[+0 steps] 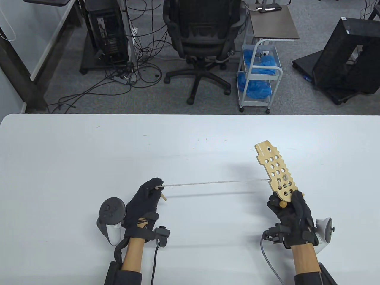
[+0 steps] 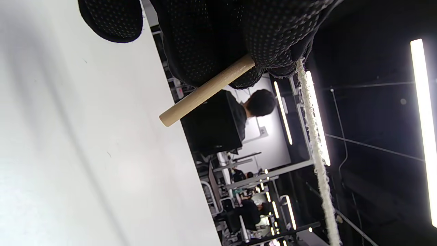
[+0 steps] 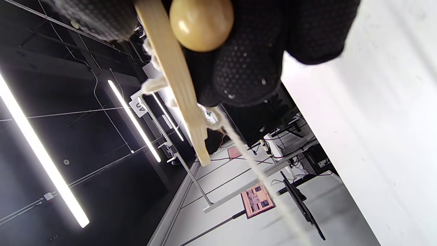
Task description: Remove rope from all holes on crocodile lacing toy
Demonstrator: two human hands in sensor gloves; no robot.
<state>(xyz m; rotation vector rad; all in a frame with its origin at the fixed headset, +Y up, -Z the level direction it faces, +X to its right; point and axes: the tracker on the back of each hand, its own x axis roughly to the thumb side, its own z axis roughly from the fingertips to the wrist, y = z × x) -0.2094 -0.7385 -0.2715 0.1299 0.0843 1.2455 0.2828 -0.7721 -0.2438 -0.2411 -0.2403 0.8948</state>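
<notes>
The wooden crocodile lacing board (image 1: 275,169) with many round holes is held up above the white table (image 1: 89,154) at the right. My right hand (image 1: 292,212) grips its near end; a wooden bead (image 1: 283,204) sits by my fingers and shows close up in the right wrist view (image 3: 201,24). The board's edge (image 3: 177,85) is seen there too. The white rope (image 1: 213,182) runs taut from holes near the board's lower end leftward to my left hand (image 1: 147,196). That hand pinches the rope's end with its wooden needle (image 1: 163,196), seen in the left wrist view (image 2: 205,90) beside the rope (image 2: 315,147).
The table's far edge (image 1: 190,115) runs across the middle of the view. Beyond it stand an office chair (image 1: 204,44), a small cart with blue items (image 1: 259,77), a computer tower and floor cables.
</notes>
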